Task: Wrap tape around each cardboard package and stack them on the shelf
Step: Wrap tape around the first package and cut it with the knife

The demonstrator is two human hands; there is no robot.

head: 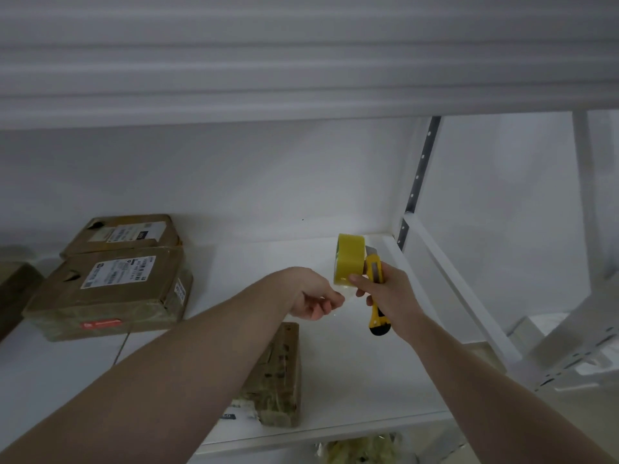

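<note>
White flat shelf (pixel 351 380): two taped brown cardboard packages (pixel 110 293) near left edge, one behind the other; a third brown cardboard package (pixel 278 373) at front edge.

There is one view only, from a head-worn wide-angle camera that looks forward and down along both forearms into a white shelf (pixel 335 413), close enough that the arms fill the lower frame. The fingers (pixel 330 301) sit near the middle of the picture, with the shelf's back wall beyond them and the underside of the board above them across the top. With no second view, nothing is shared.
</note>
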